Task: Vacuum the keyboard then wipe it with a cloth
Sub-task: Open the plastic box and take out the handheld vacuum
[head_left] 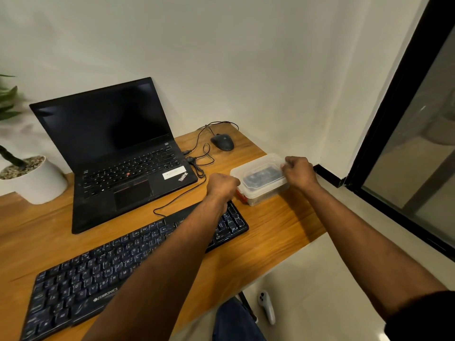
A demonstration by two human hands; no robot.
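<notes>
A black Zebronics keyboard [103, 269] lies diagonally on the wooden desk [275, 232]; my left forearm crosses over its right part. At the desk's right end stands a clear plastic box [258, 178] with a lid, dark contents showing through and a red clip on its near left side. My left hand [221, 187] grips the box's left end. My right hand [299, 172] grips its right edge at the lid. No vacuum or cloth can be made out outside the box.
An open black ThinkPad laptop [118, 153] sits behind the keyboard, its cables looping to a black mouse [222, 142] near the wall. A white plant pot [34, 178] stands at the left. A white controller [267, 306] lies on the floor below the desk.
</notes>
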